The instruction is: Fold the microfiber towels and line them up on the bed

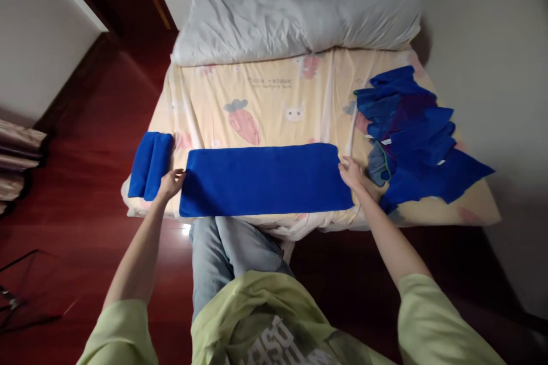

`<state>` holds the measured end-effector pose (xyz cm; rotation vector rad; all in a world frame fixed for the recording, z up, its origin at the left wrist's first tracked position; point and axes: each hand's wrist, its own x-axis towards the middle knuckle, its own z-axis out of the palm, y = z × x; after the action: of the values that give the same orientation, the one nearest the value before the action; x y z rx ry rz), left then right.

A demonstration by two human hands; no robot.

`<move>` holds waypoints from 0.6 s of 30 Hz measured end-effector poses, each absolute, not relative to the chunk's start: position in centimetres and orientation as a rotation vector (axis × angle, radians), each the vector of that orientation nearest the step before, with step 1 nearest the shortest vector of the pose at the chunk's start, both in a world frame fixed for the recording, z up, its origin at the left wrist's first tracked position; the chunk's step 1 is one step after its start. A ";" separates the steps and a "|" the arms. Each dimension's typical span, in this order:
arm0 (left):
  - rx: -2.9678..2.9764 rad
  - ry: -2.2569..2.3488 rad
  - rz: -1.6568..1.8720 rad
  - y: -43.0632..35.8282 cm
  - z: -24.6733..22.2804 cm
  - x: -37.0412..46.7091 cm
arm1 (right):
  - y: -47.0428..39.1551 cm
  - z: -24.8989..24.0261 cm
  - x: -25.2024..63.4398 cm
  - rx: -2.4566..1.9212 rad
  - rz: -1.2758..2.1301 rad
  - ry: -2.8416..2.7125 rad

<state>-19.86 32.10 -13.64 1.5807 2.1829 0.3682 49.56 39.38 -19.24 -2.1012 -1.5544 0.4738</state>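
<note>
Blue cloth [265,179] laid flat on bed [274,125], near edge | left hand [172,183] placed at its left edge, right hand [351,173] at its right; whether fingers are pinched can't be told | folded cloth [159,165] left, rumpled pile [422,140] right

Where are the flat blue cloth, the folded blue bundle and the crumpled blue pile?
Flat blue cloth [268,180], head view: middle of its upper face.
Folded blue bundle [157,166], head view: its right-hand section.
Crumpled blue pile [423,137], head view: folds near its middle.
</note>
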 end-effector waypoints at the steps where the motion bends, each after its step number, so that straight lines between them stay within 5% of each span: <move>1: 1.534 2.184 0.383 33.3 -13.8 -19.8 | 40.3 -19.2 49.4 -2.111 0.472 -1.558; 18: 1.796 2.158 0.331 42.6 -15.3 -19.1 | 49.0 -19.0 50.1 -1.858 0.488 -2.135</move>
<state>-19.05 42.57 -15.34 1.7960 2.1580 0.3306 50.08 48.97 -19.03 -1.8584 -2.1351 0.4878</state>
